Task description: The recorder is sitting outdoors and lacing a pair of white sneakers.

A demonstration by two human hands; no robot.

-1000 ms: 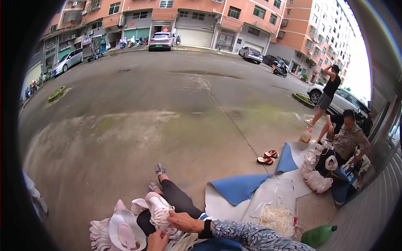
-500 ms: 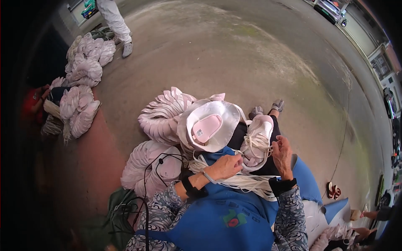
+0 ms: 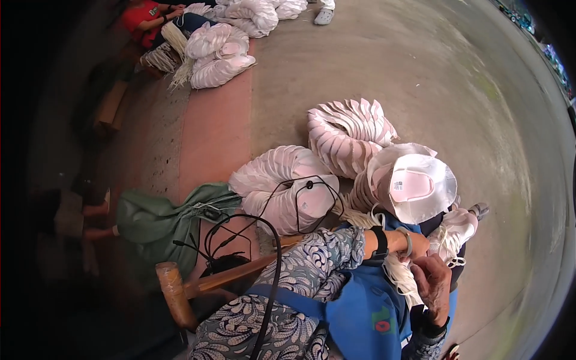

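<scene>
My left hand point(image 3: 415, 245) is closed, its fingertips partly hidden where it meets my right hand point(image 3: 433, 281). The right hand's fingers are curled toward the left; what either holds, if anything, is too small to make out. Just beyond them a pink-and-white sneaker point(image 3: 461, 223) with loose pale laces rests over my legs. A bundle of white shoelaces point(image 3: 401, 277) lies across my blue apron point(image 3: 366, 300), under and beside the hands. Close to the left hand stands a stack of white shoe uppers point(image 3: 441, 189), a pink sole-shaped piece point(image 3: 413, 185) showing inside the top one.
Curled rows of pink-white shoe uppers point(image 3: 342, 129) lie on the floor at my left, beside a green sack point(image 3: 153, 219). Black cords point(image 3: 273, 219) hang near my left arm, over a wooden chair frame point(image 3: 234, 273). A person in red point(image 3: 144, 24) sits far left among more uppers.
The view has swung left, bringing the sack and chair frame into sight. My right hand has left the sneaker's right side and come up against my left hand.
</scene>
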